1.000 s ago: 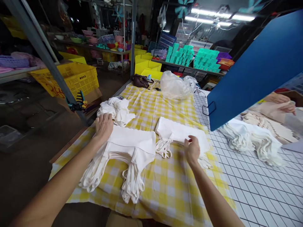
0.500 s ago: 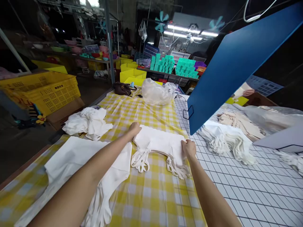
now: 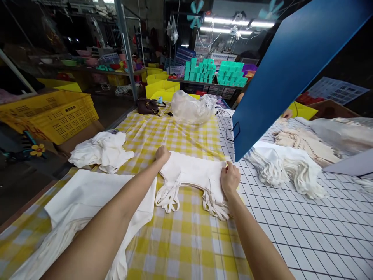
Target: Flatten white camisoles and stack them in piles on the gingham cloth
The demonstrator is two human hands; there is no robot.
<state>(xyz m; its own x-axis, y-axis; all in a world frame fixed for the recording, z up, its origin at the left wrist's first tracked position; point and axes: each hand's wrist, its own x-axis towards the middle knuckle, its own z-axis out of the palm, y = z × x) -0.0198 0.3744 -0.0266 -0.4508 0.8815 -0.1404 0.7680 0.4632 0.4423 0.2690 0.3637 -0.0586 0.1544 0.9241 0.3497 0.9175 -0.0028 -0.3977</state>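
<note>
Pinching the soft, limp stack of white cloth bags (image 3: 194, 171) between my left hand (image 3: 162, 154) and right hand (image 3: 230, 179), I judge its side edges the best grip.

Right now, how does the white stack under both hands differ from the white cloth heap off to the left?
The stack of white bags lies flat and squared, its handles trailing toward the camera; the crumpled white heap is bunched and shapeless. The left hand and right hand rest on the stack's two ends; nothing touches the heap. Both are white fabric on the yellow checked cloth.
</note>
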